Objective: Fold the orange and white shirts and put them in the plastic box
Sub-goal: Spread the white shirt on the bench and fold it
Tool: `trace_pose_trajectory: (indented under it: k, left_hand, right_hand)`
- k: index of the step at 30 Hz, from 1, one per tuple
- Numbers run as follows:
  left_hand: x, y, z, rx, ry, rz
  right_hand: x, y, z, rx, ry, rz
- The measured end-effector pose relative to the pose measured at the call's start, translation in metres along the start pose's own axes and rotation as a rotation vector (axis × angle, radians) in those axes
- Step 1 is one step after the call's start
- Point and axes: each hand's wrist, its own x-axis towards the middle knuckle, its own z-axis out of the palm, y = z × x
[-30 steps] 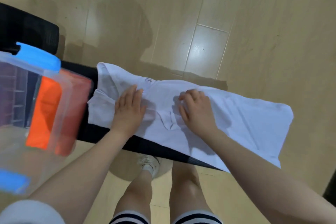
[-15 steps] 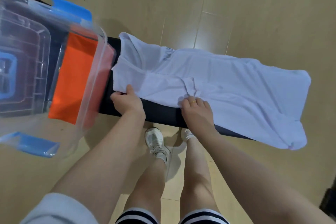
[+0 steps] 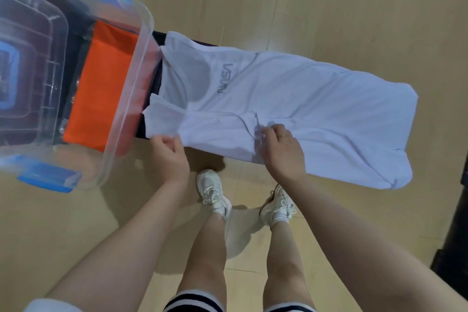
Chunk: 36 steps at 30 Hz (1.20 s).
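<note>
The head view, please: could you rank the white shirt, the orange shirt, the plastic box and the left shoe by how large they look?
1. Plastic box and white shirt: alike in spread, and the box is cut off by the frame, so unranked.
2. Orange shirt.
3. Left shoe, farther from the camera.

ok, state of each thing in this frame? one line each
white shirt: spread on the dark bench, near edge partly folded in, not in the box
orange shirt: folded, lying in the box
plastic box: open, no lid on
left hand: pinching the shirt's near edge by the sleeve
right hand: gripping the shirt's near edge mid-body
</note>
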Motion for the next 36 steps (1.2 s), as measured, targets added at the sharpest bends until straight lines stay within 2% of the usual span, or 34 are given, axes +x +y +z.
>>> trace_pose_trajectory:
  k: [2, 5, 7, 10, 12, 14, 15, 18, 20, 24, 27, 29, 31, 32, 34, 36]
  left_hand:
    - [-0.003, 0.004, 0.009, 0.055, -0.186, 0.317]
    - [-0.002, 0.014, 0.029, 0.277, -0.375, 0.615]
    - [0.000, 0.020, 0.040, 0.405, -0.399, 0.623]
    - [0.003, 0.024, 0.043, 0.535, -0.333, 0.530]
    - [0.003, 0.026, 0.042, 0.598, -0.291, 0.508]
    - [0.001, 0.027, 0.040, 0.663, -0.272, 0.495]
    - [-0.001, 0.027, 0.041, 0.678, -0.243, 0.532]
    - [-0.018, 0.026, 0.051, 0.662, -0.175, 0.819]
    - [-0.039, 0.031, 0.070, 0.637, -0.289, 0.956]
    - [-0.101, 0.052, 0.126, 0.590, -0.541, 1.110]
    - [-0.147, 0.065, 0.167, 0.582, -0.614, 1.206]
    - [-0.173, 0.070, 0.190, 0.608, -0.603, 1.261]
    - [-0.196, 0.077, 0.208, 0.696, -0.642, 1.233]
    - [-0.205, 0.082, 0.212, 0.748, -0.712, 1.168]
    - [-0.211, 0.080, 0.226, 0.941, -0.792, 1.103]
    - [-0.215, 0.081, 0.226, 1.069, -0.774, 1.238]
  right_hand:
    - [0.008, 0.006, 0.002, -0.035, 0.033, -0.001]
    - [0.022, 0.010, -0.002, -0.114, 0.029, -0.057]
    - [0.032, 0.012, -0.010, -0.047, 0.002, -0.051]
    - [0.046, 0.019, -0.023, 0.166, -0.074, 0.057]
    - [0.054, 0.025, -0.032, 0.257, -0.055, 0.171]
    - [0.052, 0.028, -0.036, 0.393, -0.005, 0.179]
    - [0.047, 0.032, -0.037, 0.436, 0.015, 0.154]
    - [0.016, 0.058, -0.031, 0.421, 0.061, 0.117]
    - [-0.013, 0.085, -0.028, 0.457, 0.066, 0.213]
    - [-0.066, 0.151, -0.030, 0.510, 0.116, 0.506]
    - [-0.099, 0.204, -0.033, 0.469, 0.165, 0.751]
    - [-0.112, 0.233, -0.033, 0.477, 0.131, 0.864]
    - [-0.118, 0.257, -0.030, 0.534, 0.044, 0.893]
    - [-0.119, 0.267, -0.028, 0.604, 0.014, 0.883]
    - [-0.117, 0.279, -0.030, 0.789, 0.027, 0.866]
    - [-0.113, 0.287, -0.035, 0.974, 0.053, 0.863]
